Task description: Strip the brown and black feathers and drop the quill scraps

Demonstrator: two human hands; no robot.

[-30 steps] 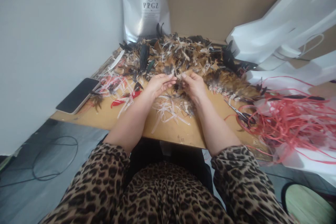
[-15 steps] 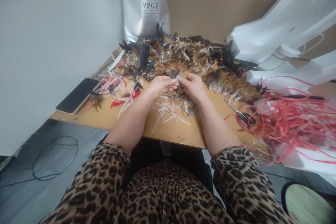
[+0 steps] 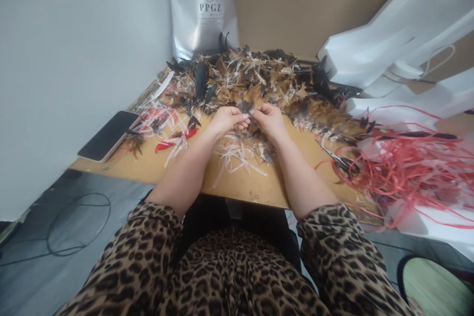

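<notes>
Both of my hands meet at the near edge of a heap of brown and black feathers (image 3: 262, 71). My left hand (image 3: 228, 121) is closed in a pinch on a small dark feather tuft (image 3: 246, 106). Close beside it, my right hand (image 3: 268, 117) has thumb and forefinger pressed together at the base of the same tuft. The quill ends are hidden by my fingers. Below my hands lie pale, thin strips (image 3: 240, 155) and loose feather bits on the wooden table (image 3: 255, 191).
A phone (image 3: 108, 136) lies at the table's left edge, near red feathers (image 3: 165, 146) and pink-white strips. To the right are scissors (image 3: 335, 155), a row of brown feathers (image 3: 329, 117) and a tangle of red ribbon (image 3: 414, 173). A silver bag (image 3: 203, 24) stands behind.
My hands stay in nearly the same place. My fingertips have shifted slightly around the tuft, and the pale bit that showed between them is now mostly hidden.
</notes>
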